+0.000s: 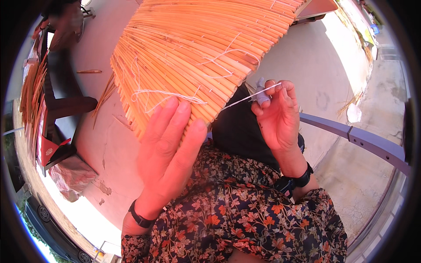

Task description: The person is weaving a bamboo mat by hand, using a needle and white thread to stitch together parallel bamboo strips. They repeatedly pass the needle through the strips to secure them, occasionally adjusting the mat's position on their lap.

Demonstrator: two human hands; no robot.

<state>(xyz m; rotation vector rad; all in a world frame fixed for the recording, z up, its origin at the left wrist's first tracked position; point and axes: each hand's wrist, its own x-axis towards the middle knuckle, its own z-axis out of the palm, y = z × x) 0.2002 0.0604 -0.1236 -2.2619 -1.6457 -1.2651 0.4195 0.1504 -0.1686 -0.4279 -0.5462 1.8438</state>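
A mat of orange-tan reed stalks (188,48), laid side by side and stitched with white thread, slants across the upper middle. My left hand (169,140) rests on its near edge with fingers stretched out flat, beside a loose loop of white thread (162,93). Off the mat's right edge, my right hand (280,114) pinches a white string (245,101) between thumb and fingertips. That string runs taut to the mat's edge. A pale lavender wrapping (262,93) covers one finger of this hand. Another loose thread (228,55) curls over the stalks farther right.
Bundles of dry reeds (33,92) lie at the far left beside a dark frame (66,105). A grey-purple curved bar (355,133) extends to the right. Loose stalks (104,94) lie on the pale floor (94,127). A dark car (52,228) stands at the lower left.
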